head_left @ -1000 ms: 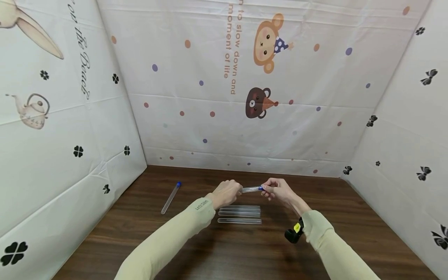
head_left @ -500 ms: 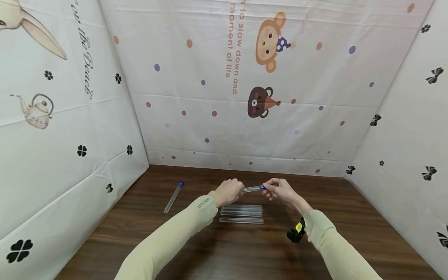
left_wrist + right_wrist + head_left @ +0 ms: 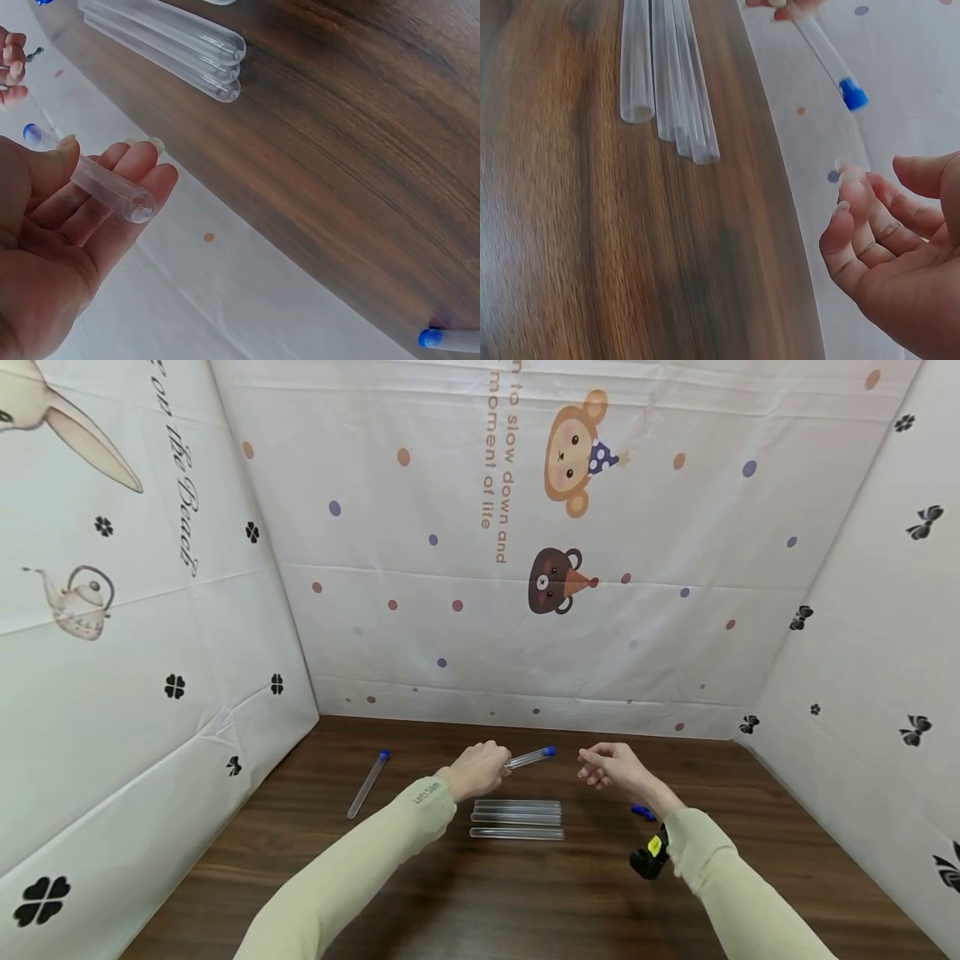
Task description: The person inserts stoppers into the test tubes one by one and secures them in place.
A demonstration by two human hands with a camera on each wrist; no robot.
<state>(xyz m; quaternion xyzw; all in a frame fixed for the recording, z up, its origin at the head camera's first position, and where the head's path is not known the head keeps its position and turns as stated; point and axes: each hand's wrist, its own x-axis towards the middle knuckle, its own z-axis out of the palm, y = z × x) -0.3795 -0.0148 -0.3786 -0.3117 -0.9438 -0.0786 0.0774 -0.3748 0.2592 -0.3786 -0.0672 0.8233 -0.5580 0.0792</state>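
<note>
My left hand pinches a clear test tube with a blue cap, held above the table. In the left wrist view the thumb presses the tube against the fingers, its rounded end toward the camera. A short gap to the right of the cap, my right hand holds nothing, its fingers loosely bent. Below the hands, several uncapped test tubes lie side by side; their open ends face right.
Another blue-capped test tube lies slanted at the left of the wooden table. Loose blue caps lie by the right wrist, which wears a black camera. Printed white sheets enclose the back and sides.
My right hand has let go of the blue cap and drawn back to the right. The capped tube in my left hand has shifted slightly left, its cap end tilting upward.
</note>
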